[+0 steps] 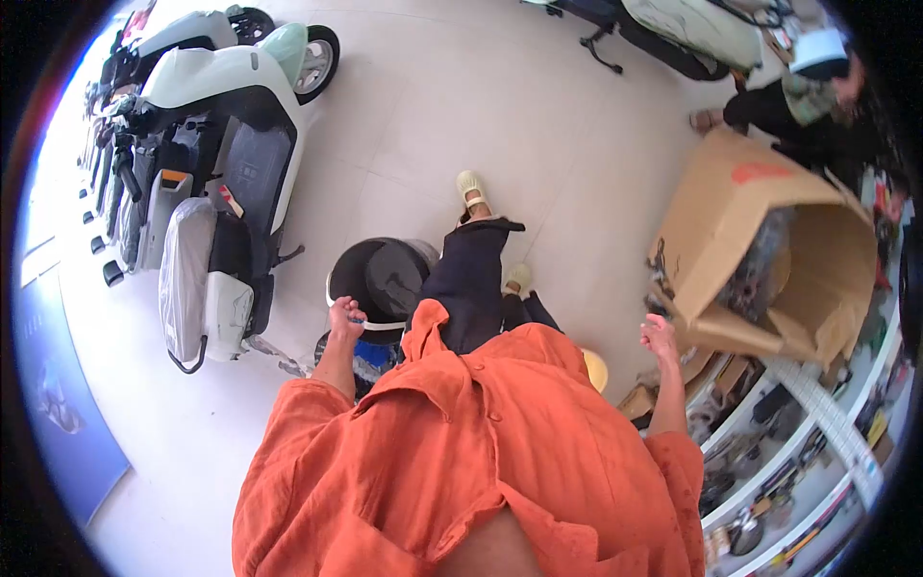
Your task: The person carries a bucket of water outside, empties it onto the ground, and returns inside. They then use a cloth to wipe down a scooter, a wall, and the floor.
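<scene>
My left hand (346, 315) is closed on the pale handle of a black bucket (351, 277), which hangs or stands beside my left leg. Inside the bucket a dark, shiny surface shows, perhaps liquid. My right hand (659, 337) is held out on the other side, its fingers curled in and nothing visible in them. Close to it is a large open cardboard box (707, 207) with clear plastic wrapping (764, 264) inside.
Wrapped scooters (264, 154) line the left side, and another scooter (673, 38) is at the top right. A crouching person (764, 111) is behind the box. Shelves (760, 471) with tools and parts run along the lower right. Something yellow (595, 370) is beside me.
</scene>
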A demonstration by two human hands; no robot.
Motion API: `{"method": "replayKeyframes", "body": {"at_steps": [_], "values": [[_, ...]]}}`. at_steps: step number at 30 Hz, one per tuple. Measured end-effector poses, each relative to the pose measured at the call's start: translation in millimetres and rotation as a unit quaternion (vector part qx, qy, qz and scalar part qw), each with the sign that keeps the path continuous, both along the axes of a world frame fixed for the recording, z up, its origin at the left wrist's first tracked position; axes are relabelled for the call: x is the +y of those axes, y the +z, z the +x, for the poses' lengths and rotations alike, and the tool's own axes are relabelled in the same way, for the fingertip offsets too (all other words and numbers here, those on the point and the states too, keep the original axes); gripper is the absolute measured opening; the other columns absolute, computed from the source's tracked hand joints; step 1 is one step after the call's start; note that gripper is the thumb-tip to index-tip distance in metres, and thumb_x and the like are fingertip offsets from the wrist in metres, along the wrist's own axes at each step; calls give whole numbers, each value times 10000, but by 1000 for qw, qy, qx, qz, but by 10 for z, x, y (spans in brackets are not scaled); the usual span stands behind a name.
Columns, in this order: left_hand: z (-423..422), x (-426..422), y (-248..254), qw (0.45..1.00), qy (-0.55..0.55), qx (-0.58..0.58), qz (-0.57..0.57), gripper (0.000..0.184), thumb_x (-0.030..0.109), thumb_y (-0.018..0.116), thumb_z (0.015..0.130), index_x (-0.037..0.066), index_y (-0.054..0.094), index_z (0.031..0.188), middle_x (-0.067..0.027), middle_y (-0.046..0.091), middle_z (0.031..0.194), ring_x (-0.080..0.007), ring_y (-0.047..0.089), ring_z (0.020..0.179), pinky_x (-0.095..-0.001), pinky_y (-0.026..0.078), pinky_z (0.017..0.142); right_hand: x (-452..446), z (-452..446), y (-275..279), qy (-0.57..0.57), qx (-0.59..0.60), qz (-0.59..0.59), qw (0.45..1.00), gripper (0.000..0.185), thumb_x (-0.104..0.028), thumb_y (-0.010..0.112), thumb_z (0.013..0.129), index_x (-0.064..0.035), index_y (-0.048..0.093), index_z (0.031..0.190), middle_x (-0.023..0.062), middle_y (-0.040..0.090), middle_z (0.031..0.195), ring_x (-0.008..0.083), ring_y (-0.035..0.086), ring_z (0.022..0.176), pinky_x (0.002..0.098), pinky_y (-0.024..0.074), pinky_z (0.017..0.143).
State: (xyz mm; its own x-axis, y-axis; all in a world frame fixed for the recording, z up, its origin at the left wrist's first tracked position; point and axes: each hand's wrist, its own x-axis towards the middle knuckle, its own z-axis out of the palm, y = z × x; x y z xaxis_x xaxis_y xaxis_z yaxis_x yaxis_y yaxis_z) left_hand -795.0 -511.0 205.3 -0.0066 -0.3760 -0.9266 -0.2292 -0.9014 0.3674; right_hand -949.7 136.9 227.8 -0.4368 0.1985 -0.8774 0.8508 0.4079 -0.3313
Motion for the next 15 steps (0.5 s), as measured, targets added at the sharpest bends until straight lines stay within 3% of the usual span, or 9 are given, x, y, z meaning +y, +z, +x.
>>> {"method": "replayKeyframes", "body": {"at_steps": [2,4,6,7,9,10,12,14,15], "values": [[-189,-227,-1,1000,16,-16,12,220,91,474,742,143,351,567,7,414,509,-86,262,363,-226,263,357,-216,-548,62,47,12,1,999,369,-82,583,770,-36,476,1120,9,532,644,84,490,487,206,379,425],[-264,-361,-100,1000,0,-15,-6,208,82,478,733,146,361,574,6,419,511,-85,265,358,-224,271,354,-123,-736,-376,114,13,16,993,367,-71,599,757,-35,477,1101,10,529,645,90,492,486,218,376,413],[-433,-357,-20,998,41,-42,26,196,102,472,744,153,369,586,9,419,511,-82,272,359,-232,285,361,-211,-1052,-450,60,-70,13,996,330,-33,592,744,-34,492,1058,2,505,612,101,482,472,231,368,398],[-495,-446,-38,997,58,-34,37,196,109,472,747,153,370,585,9,421,514,-83,271,360,-234,285,363,-464,-1429,-315,79,-66,16,995,330,-33,592,744,-34,492,1058,2,505,612,101,482,472,231,368,398],[-504,-559,-147,998,62,-15,25,203,120,478,751,149,372,580,5,425,523,-89,270,365,-239,280,375,-1127,-1989,213,136,-144,4,980,134,-1,534,757,13,577,883,36,511,572,127,488,446,257,373,394],[-675,-562,-38,992,115,-25,38,204,123,486,750,147,376,579,2,425,525,-92,271,371,-241,279,386,-1123,-2207,92,147,-154,9,977,134,-1,534,757,13,577,883,36,511,572,127,488,446,257,373,394],[-861,-611,5,989,146,-27,24,206,120,488,749,146,376,579,0,427,530,-95,274,375,-249,280,389,-1152,-2847,-337,169,-105,-64,978,191,-26,490,796,-25,527,983,9,488,595,111,473,471,247,377,398],[-1114,-676,-30,981,189,-17,52,204,111,486,748,144,376,579,-5,431,539,-99,276,377,-251,280,389,-1774,-3677,-174,185,-20,-30,982,186,-54,470,820,-15,531,991,20,518,618,102,494,495,245,392,421],[-1271,-670,18,978,201,-9,44,206,107,484,749,142,374,578,-8,435,544,-99,281,379,-250,280,389,-2104,-4080,-57,245,16,-47,968,199,-64,467,827,-6,525,1007,21,524,627,100,500,504,243,399,437]]}}
